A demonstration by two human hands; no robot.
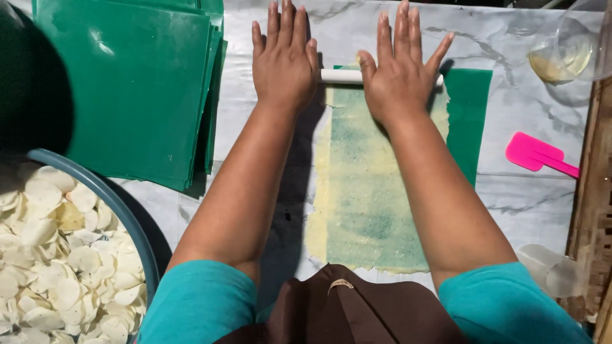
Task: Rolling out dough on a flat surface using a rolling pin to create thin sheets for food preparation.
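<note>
A thin sheet of pale yellow dough (363, 191) lies spread on a green plastic sheet (470, 108) on the marble-patterned table. A white rolling pin (341, 76) rests across the far end of the dough. My left hand (285, 60) lies flat with fingers spread over the pin's left end. My right hand (400, 70) presses flat on the pin's right part, fingers apart. Neither hand curls around the pin; both palms rest on top of it.
A stack of green plastic sheets (134, 83) lies at the far left. A blue-rimmed basin (127, 216) holds several pale round slices at the near left. A pink spatula (539, 156) and a glass bowl (567, 44) with yellowish liquid sit at the right.
</note>
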